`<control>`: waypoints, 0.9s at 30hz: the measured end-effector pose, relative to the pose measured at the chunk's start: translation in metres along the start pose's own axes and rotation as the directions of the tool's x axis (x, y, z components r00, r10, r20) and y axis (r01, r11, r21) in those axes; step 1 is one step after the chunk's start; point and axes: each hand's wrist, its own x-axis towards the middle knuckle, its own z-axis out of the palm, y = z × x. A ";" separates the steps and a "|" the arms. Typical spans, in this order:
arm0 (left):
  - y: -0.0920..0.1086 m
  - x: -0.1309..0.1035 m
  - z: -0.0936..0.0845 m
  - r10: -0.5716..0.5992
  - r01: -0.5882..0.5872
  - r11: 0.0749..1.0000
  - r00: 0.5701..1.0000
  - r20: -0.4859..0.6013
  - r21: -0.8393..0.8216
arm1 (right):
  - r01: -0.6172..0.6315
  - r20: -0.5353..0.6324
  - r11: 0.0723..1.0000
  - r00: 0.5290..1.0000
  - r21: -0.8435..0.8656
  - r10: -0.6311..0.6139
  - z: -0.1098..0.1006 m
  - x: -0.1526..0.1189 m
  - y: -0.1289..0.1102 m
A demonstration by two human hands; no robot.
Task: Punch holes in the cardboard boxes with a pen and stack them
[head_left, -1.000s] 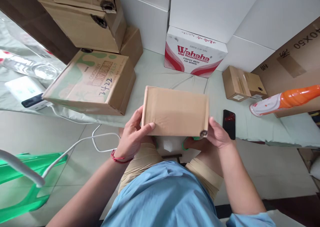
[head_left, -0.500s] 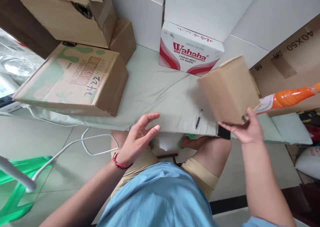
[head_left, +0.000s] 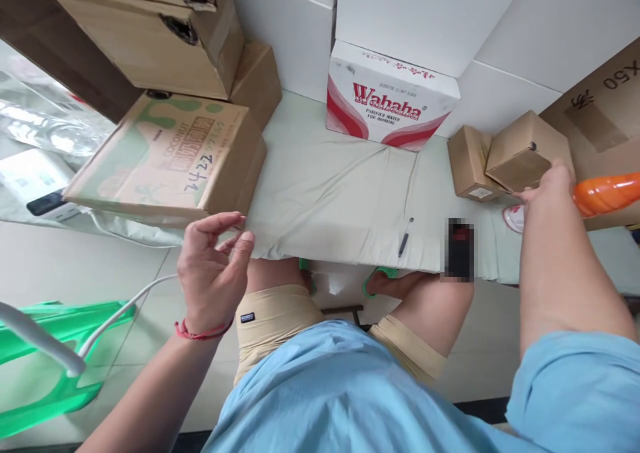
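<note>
My right hand point(head_left: 550, 181) is stretched out to the right, gripping the near end of a small brown cardboard box point(head_left: 525, 145). That box rests at the back of the bench, against a smaller brown carton point(head_left: 465, 162) on its left. Part of my right hand's grip is hidden behind the wrist. My left hand point(head_left: 213, 266) hovers at the bench's front edge, its fingers slightly bent, thumb apart, holding nothing. Just beyond it lies a large coconut carton point(head_left: 165, 156) with "2422" written on it.
A white and red Wahaha carton point(head_left: 390, 100) stands by the wall. A pen point(head_left: 406, 238) and a black phone point(head_left: 459, 250) lie at the front edge of the cloth-covered bench point(head_left: 320, 166). An orange bottle point(head_left: 607, 193) is beside my right forearm; a green stool point(head_left: 65, 333) stands at left.
My right hand has carried the cardboard box right and back, from above the bench to beside the smaller carton. My left hand has moved left, toward the coconut carton.
</note>
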 end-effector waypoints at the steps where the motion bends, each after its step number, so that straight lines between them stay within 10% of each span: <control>1: -0.003 0.002 -0.003 0.038 -0.037 0.999 0.997 -0.060 0.020 | -0.002 -0.031 1.000 1.000 0.023 0.003 0.006 -0.013 0.002; 7: -0.036 0.034 -0.043 0.374 -0.229 0.894 0.854 -0.362 0.385 | -0.167 0.131 0.979 0.980 0.117 0.152 0.054 -0.186 0.038; 12: -0.029 0.080 -0.065 0.157 -0.048 0.769 0.981 -0.115 0.637 | -0.349 0.238 0.933 0.917 0.089 0.320 0.048 -0.330 0.066; 21: 0.000 0.111 -0.064 -0.305 0.231 0.646 0.952 -0.031 0.728 | -0.436 0.082 0.891 0.899 0.122 0.429 -0.003 -0.341 0.082; 27: 0.000 0.108 -0.071 -0.106 -0.005 0.645 0.990 0.097 0.764 | -0.467 0.136 0.873 0.883 0.142 0.450 0.009 -0.340 0.087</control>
